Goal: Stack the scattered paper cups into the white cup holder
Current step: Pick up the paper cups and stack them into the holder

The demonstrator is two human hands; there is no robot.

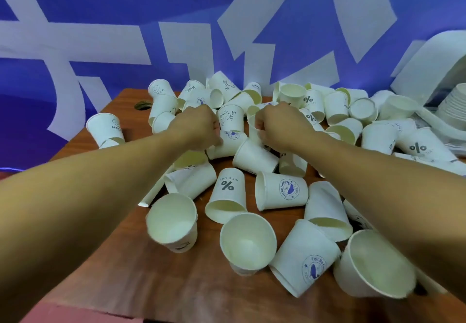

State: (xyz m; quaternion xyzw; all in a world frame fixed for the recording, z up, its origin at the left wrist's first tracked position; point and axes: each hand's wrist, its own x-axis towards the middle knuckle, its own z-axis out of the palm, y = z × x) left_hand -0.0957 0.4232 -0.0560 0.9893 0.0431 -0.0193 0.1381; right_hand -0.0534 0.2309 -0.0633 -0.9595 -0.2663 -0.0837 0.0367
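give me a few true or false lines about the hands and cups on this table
1. Both hands are reaching into the middle of the cup pile. True: the left hand and right hand are both closed among the cups.
2. The table is bare metal. False: the table has a reddish wood-grain top.
3. A cup lying on its side shows a percent sign. True: the percent cup reads NICE DAY.
4. All the cups stand upright in a neat row. False: most lie tipped and scattered.
5. The whale cup stands upright on its base. False: it lies on its side.
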